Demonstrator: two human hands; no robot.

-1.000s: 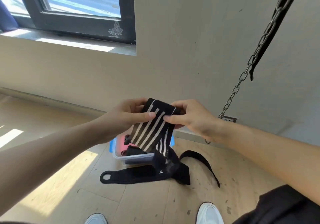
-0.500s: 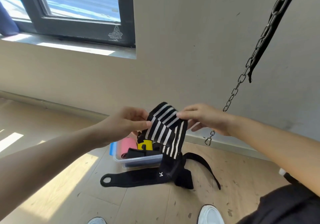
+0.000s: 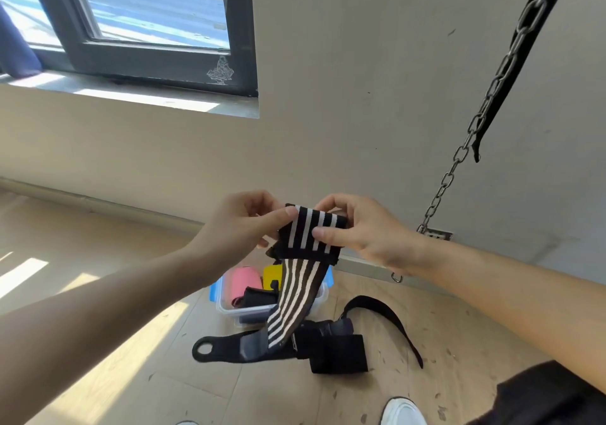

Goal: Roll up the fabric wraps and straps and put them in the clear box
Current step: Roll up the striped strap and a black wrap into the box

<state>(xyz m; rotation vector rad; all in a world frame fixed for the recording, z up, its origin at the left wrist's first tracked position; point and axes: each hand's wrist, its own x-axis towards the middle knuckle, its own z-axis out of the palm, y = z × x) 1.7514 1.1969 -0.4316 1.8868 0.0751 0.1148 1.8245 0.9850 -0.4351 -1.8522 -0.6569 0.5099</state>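
Observation:
A black wrap with white stripes [image 3: 308,237] is held up in front of me, its top end partly rolled. My left hand [image 3: 239,224] pinches the roll's left side and my right hand [image 3: 357,227] grips its right side. The loose tail [image 3: 292,306] hangs down over the clear box [image 3: 229,309] on the floor. That box has blue clips and holds a pink roll [image 3: 244,282], a yellow roll [image 3: 272,273] and a black roll [image 3: 259,296]. In front of the box lie black straps [image 3: 328,346], one with a loop end [image 3: 205,349].
A steel chain [image 3: 472,129] with a black strap hangs down on the right, close to my right arm. The wall with a dark-framed window [image 3: 157,60] stands behind the box. My white shoe [image 3: 403,411] is on the wooden floor below.
The wrap's top end has been turned over between both hands, so the roll is thicker and the tail hangs straighter. The view has tilted slightly.

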